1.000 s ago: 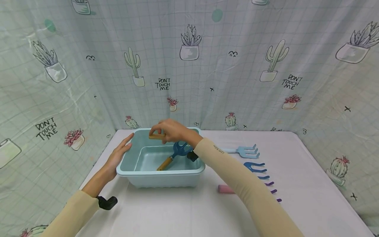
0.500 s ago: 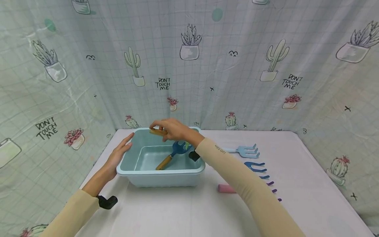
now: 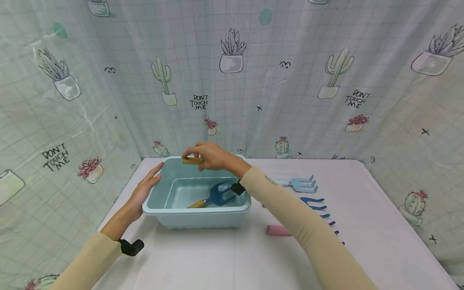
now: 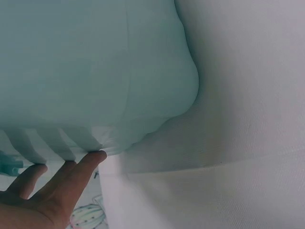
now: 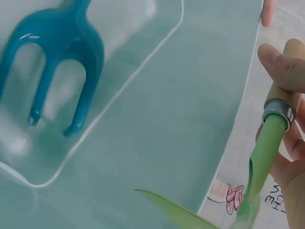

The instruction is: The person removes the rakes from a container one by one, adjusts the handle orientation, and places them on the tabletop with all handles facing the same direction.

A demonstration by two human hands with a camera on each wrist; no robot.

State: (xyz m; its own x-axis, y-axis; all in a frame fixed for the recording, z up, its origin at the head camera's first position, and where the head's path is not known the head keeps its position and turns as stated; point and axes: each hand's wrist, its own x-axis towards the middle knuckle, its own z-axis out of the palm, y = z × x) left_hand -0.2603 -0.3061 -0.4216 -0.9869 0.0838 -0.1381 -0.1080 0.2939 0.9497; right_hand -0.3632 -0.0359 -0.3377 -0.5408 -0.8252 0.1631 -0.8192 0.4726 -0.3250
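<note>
A pale blue-green plastic basin (image 3: 197,220) stands on the white table. My left hand (image 3: 144,192) rests with straight fingers against its left side; in the left wrist view the fingertips touch the ribbed outer wall. Over the basin's back part, my right hand (image 3: 213,156) grips a garden tool by its wooden handle (image 3: 193,160). The right wrist view shows its metal collar and green head (image 5: 267,152), which is partly cut off, so its kind I cannot tell. Inside the basin lies a blue hand fork (image 3: 217,196) with a wooden handle, tines toward the right.
Right of the basin lie a light blue hand fork (image 3: 300,185), a darker blue fork (image 3: 312,204) and a tool with a pink handle (image 3: 278,230). Purple tines (image 3: 332,223) show beyond my right sleeve. A patterned curtain (image 3: 261,88) surrounds the table.
The blue hand fork in the basin has turned and slid toward the front, its handle now lying flatter. My right hand has risen slightly with the green tool. The left hand stays put.
</note>
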